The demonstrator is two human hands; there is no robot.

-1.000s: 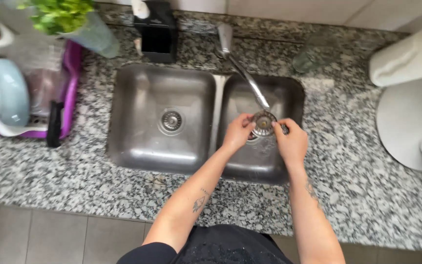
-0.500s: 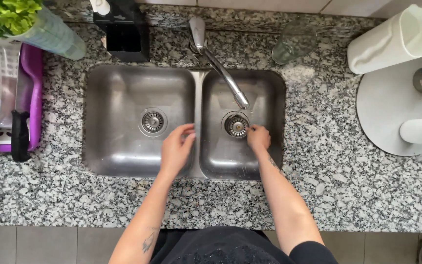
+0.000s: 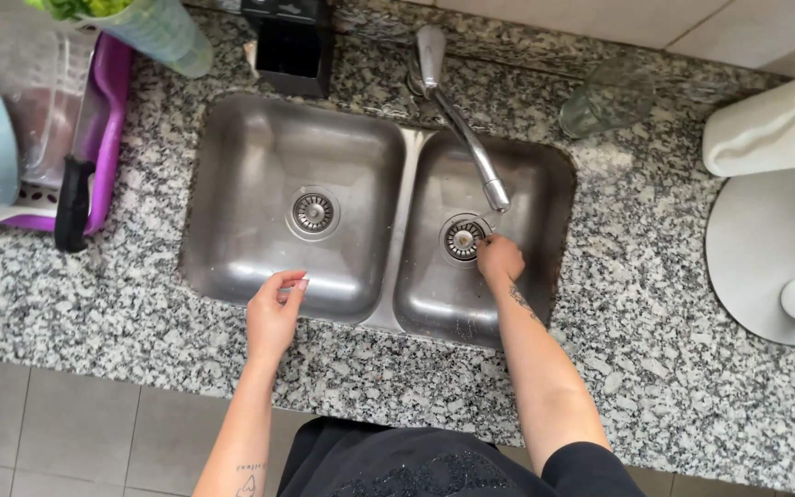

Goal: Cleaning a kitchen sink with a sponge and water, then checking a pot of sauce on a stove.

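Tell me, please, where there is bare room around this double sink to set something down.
The granite counter is bare between the right basin and the round white base, and along the front edge. The left basin holds nothing but its drain. The purple dish rack is crowded; the right hand is at the right drain strainer.

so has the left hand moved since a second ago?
Yes. The left hand was at the right basin's strainer with the right hand; now it is over the left basin's near rim, apart from the strainer.
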